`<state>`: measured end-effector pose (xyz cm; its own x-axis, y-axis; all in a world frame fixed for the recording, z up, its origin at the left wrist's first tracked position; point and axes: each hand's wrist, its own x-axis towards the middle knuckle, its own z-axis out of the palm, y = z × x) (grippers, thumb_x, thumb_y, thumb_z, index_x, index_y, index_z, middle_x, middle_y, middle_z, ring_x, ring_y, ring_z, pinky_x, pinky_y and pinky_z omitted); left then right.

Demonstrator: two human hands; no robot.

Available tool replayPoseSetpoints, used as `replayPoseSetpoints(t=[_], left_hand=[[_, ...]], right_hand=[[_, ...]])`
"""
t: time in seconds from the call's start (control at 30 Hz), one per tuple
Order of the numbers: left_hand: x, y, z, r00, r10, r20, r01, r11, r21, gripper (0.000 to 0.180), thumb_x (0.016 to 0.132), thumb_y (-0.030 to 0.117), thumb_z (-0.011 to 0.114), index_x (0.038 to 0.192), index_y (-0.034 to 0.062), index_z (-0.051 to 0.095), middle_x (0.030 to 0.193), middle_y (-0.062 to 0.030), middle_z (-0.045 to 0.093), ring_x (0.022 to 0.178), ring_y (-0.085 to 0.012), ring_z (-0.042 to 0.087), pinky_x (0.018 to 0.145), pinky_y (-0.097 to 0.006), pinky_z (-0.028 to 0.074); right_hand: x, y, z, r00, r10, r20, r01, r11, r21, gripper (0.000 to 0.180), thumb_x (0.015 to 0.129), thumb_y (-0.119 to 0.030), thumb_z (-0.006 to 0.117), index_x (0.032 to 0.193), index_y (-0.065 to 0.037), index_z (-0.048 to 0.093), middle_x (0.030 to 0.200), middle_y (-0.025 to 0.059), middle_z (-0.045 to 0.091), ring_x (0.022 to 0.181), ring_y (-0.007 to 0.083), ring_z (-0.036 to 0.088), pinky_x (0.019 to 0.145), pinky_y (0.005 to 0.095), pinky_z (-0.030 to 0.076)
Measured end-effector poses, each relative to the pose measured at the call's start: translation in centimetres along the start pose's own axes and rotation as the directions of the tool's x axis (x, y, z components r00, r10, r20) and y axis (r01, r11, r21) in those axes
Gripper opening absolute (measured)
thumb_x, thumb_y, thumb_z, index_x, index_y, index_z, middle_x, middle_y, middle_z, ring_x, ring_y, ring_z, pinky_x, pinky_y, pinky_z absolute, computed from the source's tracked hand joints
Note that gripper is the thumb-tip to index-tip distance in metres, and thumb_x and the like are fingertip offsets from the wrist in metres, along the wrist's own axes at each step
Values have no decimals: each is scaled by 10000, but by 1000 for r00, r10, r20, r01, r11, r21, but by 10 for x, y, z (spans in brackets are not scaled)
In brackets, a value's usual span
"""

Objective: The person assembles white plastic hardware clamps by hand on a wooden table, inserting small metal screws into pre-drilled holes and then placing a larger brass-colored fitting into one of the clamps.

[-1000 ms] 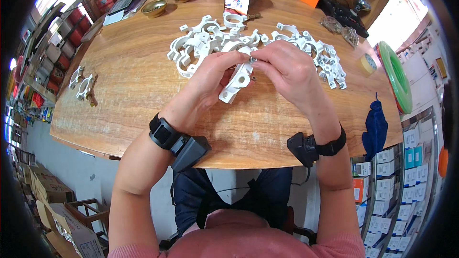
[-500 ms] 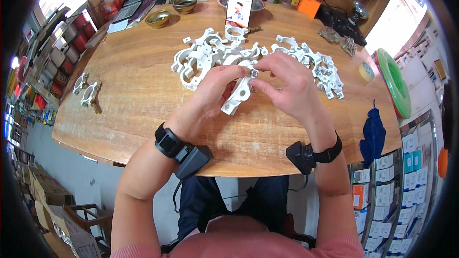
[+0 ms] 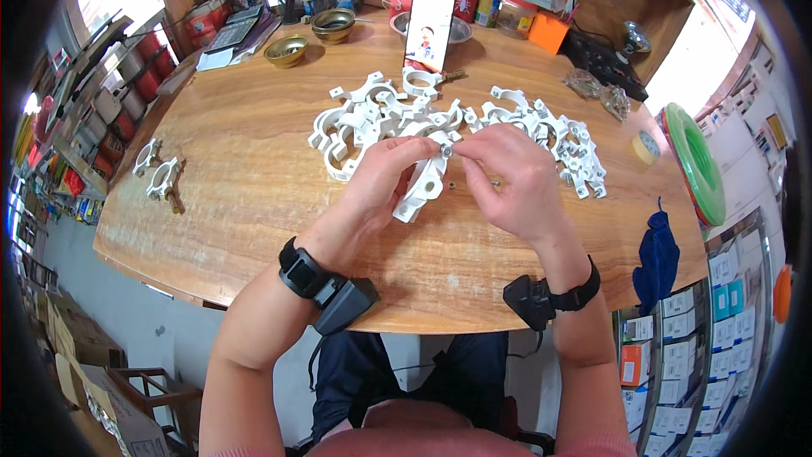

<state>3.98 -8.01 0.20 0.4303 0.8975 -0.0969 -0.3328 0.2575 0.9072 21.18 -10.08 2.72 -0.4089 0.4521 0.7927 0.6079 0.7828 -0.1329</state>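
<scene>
Broadly, a rounded wooden desk (image 3: pixel 254 195) fills the middle of the view, its near edge curving toward the person's lap. Across its far half lies a spread heap of white plastic pipe clamps (image 3: pixel 372 114), reaching from the centre out to the right side. Beyond the heap a phone (image 3: pixel 429 34) stands upright, with two brass bowls (image 3: pixel 309 38) to its left and an orange box (image 3: pixel 550 32) to its right. A green roll (image 3: pixel 694 161) sits at the desk's right edge, and a blue cloth (image 3: pixel 655 258) hangs just below it. Two assembled clamps (image 3: pixel 156 173) lie well apart from the heap, near the left edge.

At the centre, just in front of the heap, the left hand (image 3: pixel 381 182) has its grip closed around a single white clamp (image 3: pixel 420 190), held tilted above the wood. The right hand (image 3: pixel 512 182) meets it at the clamp's upper end, its grip pinched shut on a small metal screw (image 3: pixel 446 151) there. A black wrist device is strapped to each forearm.
</scene>
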Motion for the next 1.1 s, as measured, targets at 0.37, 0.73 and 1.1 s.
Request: replayPoseSetpoints(t=[0.37,0.73,1.1], left_hand=[[0,-2,0,999,21,-28,-22,999,-24,227,825,180,492,939,-8,550,834,-95,588,755,-159,583,695,-304,510],[5,-4,-4,995,75,-60,-69,993,97,226,820,194,503,922,0,558,796,-85,594,696,-169,586,635,-277,489],[5,-5,-3,994,77,-76,-70,993,95,217,818,195,507,919,10,560,790,-70,589,677,-152,575,617,-250,465]], right_hand=[[-1,-1,4,997,72,-10,-71,995,64,171,667,18,547,811,-55,603,755,75,572,673,234,569,565,302,469],[-2,-2,6,995,95,-17,-94,994,57,197,669,10,527,833,-64,608,772,71,589,700,232,578,591,308,478],[-4,-1,8,996,93,1,-93,995,17,178,687,4,524,832,-59,607,768,77,598,693,232,583,582,310,480]])
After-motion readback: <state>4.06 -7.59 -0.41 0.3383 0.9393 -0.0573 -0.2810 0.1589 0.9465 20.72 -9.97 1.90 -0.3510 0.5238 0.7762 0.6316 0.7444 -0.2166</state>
